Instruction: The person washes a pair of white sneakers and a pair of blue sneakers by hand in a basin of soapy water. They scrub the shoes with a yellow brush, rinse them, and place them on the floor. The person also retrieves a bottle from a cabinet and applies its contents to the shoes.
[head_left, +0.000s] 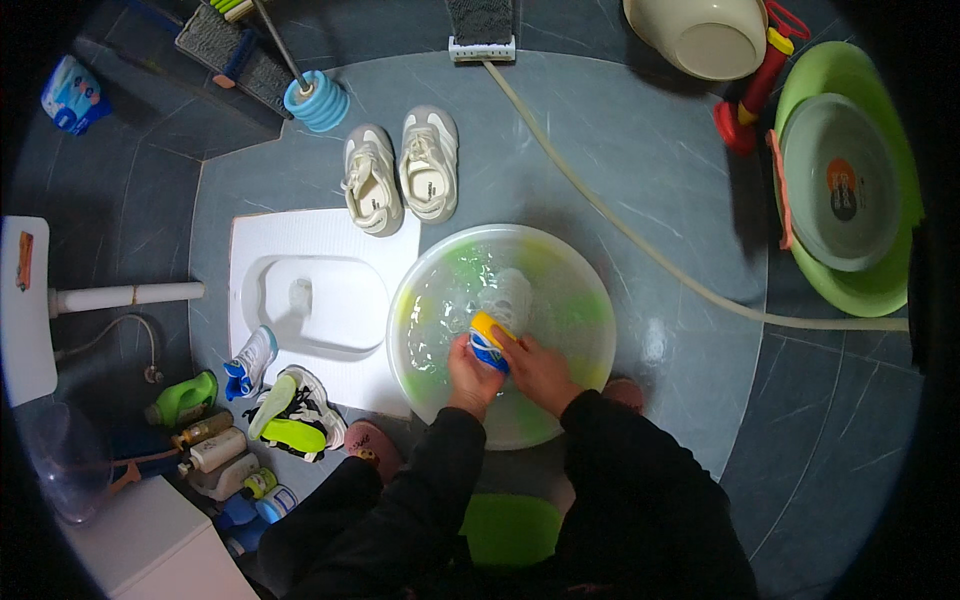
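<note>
My left hand (471, 373) holds a small blue-and-white shoe (490, 352) above the water in a wide white basin (602, 315). Pressed against the shoe's upper side is a yellow brush (487, 327), gripped by my right hand (541, 373). Fingers cover much of the shoe, and the brush's bristles are hidden. Just beyond my hands, a whitish object (513, 291) shows blurred in the water; I cannot tell what it is. Green and yellow patches colour the basin.
Left of the basin lies a white squat toilet (247, 225). Cream sneakers (429, 165) stand at its far corner. A blue-and-white shoe (251, 364), black-and-white shoes (319, 401) with lime insoles (294, 436) and several bottles (217, 450) lie left. A hose (600, 206) crosses the floor.
</note>
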